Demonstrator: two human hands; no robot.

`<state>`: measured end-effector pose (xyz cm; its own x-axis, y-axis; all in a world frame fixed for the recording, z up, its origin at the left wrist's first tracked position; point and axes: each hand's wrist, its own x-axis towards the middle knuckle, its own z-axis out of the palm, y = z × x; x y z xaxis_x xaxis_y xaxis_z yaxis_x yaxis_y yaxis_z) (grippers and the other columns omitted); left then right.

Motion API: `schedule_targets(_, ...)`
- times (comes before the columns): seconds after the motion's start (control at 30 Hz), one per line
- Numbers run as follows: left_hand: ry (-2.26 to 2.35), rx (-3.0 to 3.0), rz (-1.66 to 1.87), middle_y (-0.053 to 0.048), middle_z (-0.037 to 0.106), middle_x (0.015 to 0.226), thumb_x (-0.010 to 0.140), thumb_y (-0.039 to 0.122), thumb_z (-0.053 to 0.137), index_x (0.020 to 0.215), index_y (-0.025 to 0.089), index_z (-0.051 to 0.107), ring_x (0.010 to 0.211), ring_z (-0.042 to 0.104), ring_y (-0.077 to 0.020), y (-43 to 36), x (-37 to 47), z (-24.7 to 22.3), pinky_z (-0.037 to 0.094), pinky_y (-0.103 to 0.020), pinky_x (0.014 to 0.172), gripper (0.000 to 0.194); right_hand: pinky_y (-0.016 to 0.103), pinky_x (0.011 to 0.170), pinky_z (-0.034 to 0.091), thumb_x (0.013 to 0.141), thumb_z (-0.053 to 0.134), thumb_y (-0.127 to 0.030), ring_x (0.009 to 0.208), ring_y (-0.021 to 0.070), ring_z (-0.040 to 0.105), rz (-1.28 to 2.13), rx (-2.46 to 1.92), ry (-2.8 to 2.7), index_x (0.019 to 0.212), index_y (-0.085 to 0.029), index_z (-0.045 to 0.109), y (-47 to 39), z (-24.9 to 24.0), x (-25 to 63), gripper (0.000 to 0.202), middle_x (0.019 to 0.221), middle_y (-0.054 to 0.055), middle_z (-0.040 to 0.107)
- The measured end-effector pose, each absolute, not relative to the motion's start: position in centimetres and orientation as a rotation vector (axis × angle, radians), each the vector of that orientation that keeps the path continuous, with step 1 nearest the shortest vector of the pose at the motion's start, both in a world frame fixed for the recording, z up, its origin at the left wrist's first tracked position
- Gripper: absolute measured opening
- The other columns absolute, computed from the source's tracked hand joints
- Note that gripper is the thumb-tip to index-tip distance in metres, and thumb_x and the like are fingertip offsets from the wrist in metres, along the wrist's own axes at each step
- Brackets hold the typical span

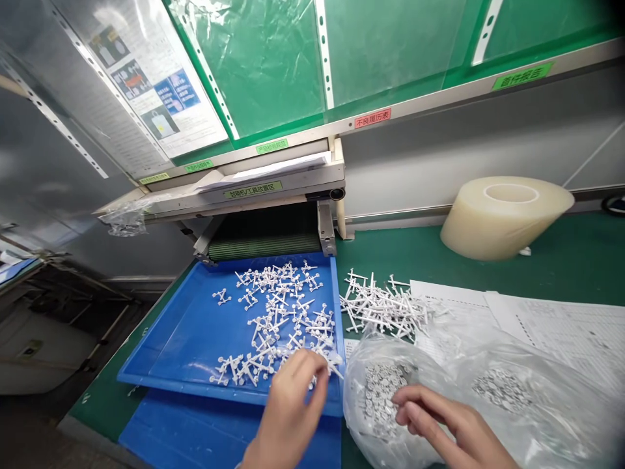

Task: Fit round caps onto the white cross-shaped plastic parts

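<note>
The fingers of the left hand (288, 407) are seen drawn together at their tips over a small white sprue piece (328, 365) at the near right corner of the blue tray (185, 345); whether the piece is actually pinched cannot be told with certainty, as the tips are partly hidden by the hand's own back. The fingers of the right hand (439, 423) are held slightly apart and curled, resting on the clear plastic bag (488, 391), with no part visibly gripped between them. Directly under those fingers a cluster of small white round parts (383, 391) is seen through the film; a second cluster (502, 387) lies further to the right inside the bag.

Beyond the left fingers, loose white sprue pieces (283, 312) are scattered across the tray. Just beyond the right fingers, outside the tray, a separate heap of bare white sprues (381, 306) lies on the green tabletop (561, 273), touching printed paper sheets (537, 319). Further back a large roll of clear film (502, 218) stands, and a small conveyor (266, 238) ends at the tray's far edge.

The step in hand is judged to be the picking of a sprue piece from the tray, with the bag steadied. The next move is judged to call for a firm pinch on a single piece, without dragging its neighbours.
</note>
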<state>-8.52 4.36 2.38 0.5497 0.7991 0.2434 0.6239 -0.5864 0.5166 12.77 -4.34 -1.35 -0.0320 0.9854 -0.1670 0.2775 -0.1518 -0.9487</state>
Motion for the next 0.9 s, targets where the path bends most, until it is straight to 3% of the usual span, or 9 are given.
schedule_targets(0.13, 0.568, 2.698, 1.015, -0.008, 0.064, 0.071, 0.085, 0.005, 0.043, 0.085, 0.015, 0.057, 0.064, 0.056, -0.0168, 1.5, -6.2, 2.7, 0.048, -0.028, 0.057, 0.018, 0.028, 0.057, 0.046, 0.086, 0.043, -0.054, 0.058, 0.0158, 0.056, 1.437, -1.252, -1.057, 0.097, -0.021, 0.056, -3.1, 0.1, 12.3, 0.037, 0.07, 0.001, 0.061)
schedule_targets(0.27, 0.529, 2.649, 1.194, -0.004, 0.062, 0.056, 0.082, 0.003, 0.044, 0.081, 0.017, 0.058, 0.05, 0.054, -0.0148, 0.6, -4.8, 1.8, 0.049, -0.025, 0.048, 0.02, 0.023, 0.047, 0.038, 0.077, 0.057, -0.057, 0.047, 0.0106, 0.047, 1.567, -1.179, -0.978, 0.083, -0.019, 0.057, -2.5, 0.5, 12.1, 0.038, 0.059, -0.003, 0.055)
schedule_targets(0.37, 0.629, 2.444, 1.342, -0.007, 0.068, 0.077, 0.082, 0.009, 0.052, 0.096, 0.02, 0.057, 0.067, 0.062, -0.0173, 1.0, -5.2, 1.1, 0.053, -0.028, 0.061, 0.019, 0.021, 0.048, 0.037, 0.074, 0.063, -0.054, 0.05, 0.0099, 0.046, 1.566, -1.187, -0.861, 0.078, -0.02, 0.058, -3.0, 1.1, 12.5, 0.035, 0.058, -0.004, 0.053)
schedule_targets(0.47, 0.8, 2.072, 1.116, -0.009, 0.068, 0.094, 0.087, 0.02, 0.051, 0.099, 0.022, 0.059, 0.085, 0.063, -0.0202, 1.4, -5.5, 1.2, 0.051, -0.031, 0.072, 0.014, 0.02, 0.047, 0.035, 0.071, 0.068, -0.052, 0.049, 0.0087, 0.043, 1.579, -1.162, -0.681, 0.078, -0.02, 0.061, -3.7, 2.1, 12.9, 0.033, 0.056, -0.005, 0.052)
schedule_targets(0.57, 0.687, 1.818, 0.773, -0.011, 0.067, 0.081, 0.084, 0.048, 0.051, 0.092, 0.017, 0.068, 0.069, 0.06, -0.0193, 1.5, -4.7, 1.6, 0.048, -0.028, 0.061, 0.037, 0.019, 0.047, 0.031, 0.069, 0.069, -0.051, 0.049, 0.0081, 0.041, 1.599, -1.153, -0.727, 0.073, -0.02, 0.063, -4.0, 2.9, 12.9, 0.032, 0.053, -0.005, 0.049)
schedule_targets(0.63, 0.606, 1.771, 0.721, -0.01, 0.065, 0.067, 0.079, 0.057, 0.053, 0.083, 0.014, 0.072, 0.058, 0.056, -0.0178, 1.3, -3.9, 1.6, 0.044, -0.027, 0.055, 0.047, 0.021, 0.051, 0.035, 0.071, 0.068, -0.05, 0.054, 0.0107, 0.047, 1.597, -1.151, -0.829, 0.07, -0.02, 0.064, -4.0, 2.9, 12.8, 0.03, 0.056, -0.003, 0.053)
schedule_targets(0.7, 0.573, 1.725, 0.759, -0.009, 0.064, 0.058, 0.079, 0.053, 0.056, 0.073, 0.015, 0.073, 0.056, 0.057, -0.0176, 1.0, -3.2, 1.3, 0.044, -0.026, 0.055, 0.043, 0.024, 0.055, 0.038, 0.073, 0.065, -0.05, 0.06, 0.0136, 0.051, 1.591, -1.181, -0.882, 0.076, -0.023, 0.066, -4.0, 2.8, 12.8, 0.027, 0.061, -0.002, 0.057)
schedule_targets(0.8, 0.573, 1.648, 0.863, -0.009, 0.066, 0.059, 0.079, 0.046, 0.061, 0.073, 0.017, 0.074, 0.055, 0.059, -0.0169, 0.7, -3.0, 0.9, 0.044, -0.024, 0.053, 0.032, 0.025, 0.053, 0.04, 0.077, 0.058, -0.054, 0.059, 0.0146, 0.051, 1.558, -1.254, -0.923, 0.091, -0.027, 0.065, -4.2, 2.6, 13.2, 0.031, 0.067, -0.001, 0.058)
schedule_targets(0.9, 0.596, 1.611, 0.928, -0.008, 0.067, 0.061, 0.077, 0.04, 0.065, 0.076, 0.018, 0.074, 0.051, 0.058, -0.015, 0.5, -3.0, 0.8, 0.043, -0.022, 0.049, 0.024, 0.026, 0.054, 0.041, 0.081, 0.05, -0.056, 0.056, 0.015, 0.05, 1.567, -1.274, -1.025, 0.085, -0.026, 0.064, -4.6, 2.9, 13.7, 0.034, 0.066, -0.001, 0.055)
